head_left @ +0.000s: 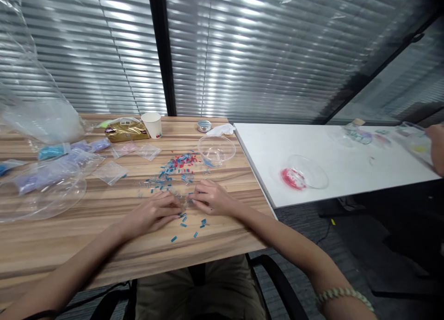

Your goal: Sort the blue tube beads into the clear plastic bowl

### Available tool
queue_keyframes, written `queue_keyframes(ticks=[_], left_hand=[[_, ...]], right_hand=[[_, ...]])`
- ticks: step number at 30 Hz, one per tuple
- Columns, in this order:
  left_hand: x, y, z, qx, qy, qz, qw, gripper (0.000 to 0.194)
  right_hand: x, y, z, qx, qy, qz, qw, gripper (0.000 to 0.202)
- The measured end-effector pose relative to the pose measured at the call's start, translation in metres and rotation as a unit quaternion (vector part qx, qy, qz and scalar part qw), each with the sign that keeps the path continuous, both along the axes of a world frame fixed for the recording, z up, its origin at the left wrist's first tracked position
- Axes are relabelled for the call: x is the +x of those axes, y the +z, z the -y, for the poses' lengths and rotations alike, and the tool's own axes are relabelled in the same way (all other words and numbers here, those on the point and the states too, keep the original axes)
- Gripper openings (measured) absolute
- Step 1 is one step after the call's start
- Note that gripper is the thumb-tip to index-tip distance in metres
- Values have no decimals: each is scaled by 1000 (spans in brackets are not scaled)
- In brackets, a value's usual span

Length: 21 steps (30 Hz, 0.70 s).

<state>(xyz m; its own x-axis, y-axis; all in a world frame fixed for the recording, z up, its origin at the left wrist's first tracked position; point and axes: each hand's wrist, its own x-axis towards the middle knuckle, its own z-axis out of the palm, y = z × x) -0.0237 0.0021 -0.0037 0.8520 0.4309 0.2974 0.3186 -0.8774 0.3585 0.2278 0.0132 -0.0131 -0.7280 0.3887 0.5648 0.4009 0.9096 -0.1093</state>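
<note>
Small tube-shaped pieces, blue point(165, 171), red point(185, 160) and clear, lie scattered in a loose heap on the wooden table. My left hand point(159, 211) rests at the near side of this heap, its fingers drawn together and the tips low by some blue pieces. Facing it, my right hand point(212, 198) has bent fingers, with thumb and index tips close together over clear bits. Whatever either hand pinches is too small to make out. Several blue pieces point(183, 225) lie apart from the heap, nearer to me. A clear plastic bowl point(227, 160) stands just beyond my right hand.
Small zip bags point(110, 173), a large clear dish point(69, 208), a gold tissue pack point(126, 131), a paper cup point(152, 125) and a round tin point(204, 126) surround the work area. On the adjoining white table point(256, 149), a clear bowl point(317, 177) holds red bits; another person's hand point(437, 146) is at right.
</note>
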Motion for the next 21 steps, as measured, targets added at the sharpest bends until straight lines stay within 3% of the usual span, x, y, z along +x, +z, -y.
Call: queue_keyframes(ticks=[9, 17, 21], left_hand=[[4, -3, 6, -49, -14, 19, 999, 31], [12, 2, 14, -104, -44, 19, 993, 26], [13, 3, 17, -95, -32, 25, 995, 22]], right_hand=[[9, -5, -12, 19, -70, -33, 997, 24], [9, -8, -13, 14, -66, -21, 997, 22], [10, 1, -8, 17, -69, -17, 997, 22]])
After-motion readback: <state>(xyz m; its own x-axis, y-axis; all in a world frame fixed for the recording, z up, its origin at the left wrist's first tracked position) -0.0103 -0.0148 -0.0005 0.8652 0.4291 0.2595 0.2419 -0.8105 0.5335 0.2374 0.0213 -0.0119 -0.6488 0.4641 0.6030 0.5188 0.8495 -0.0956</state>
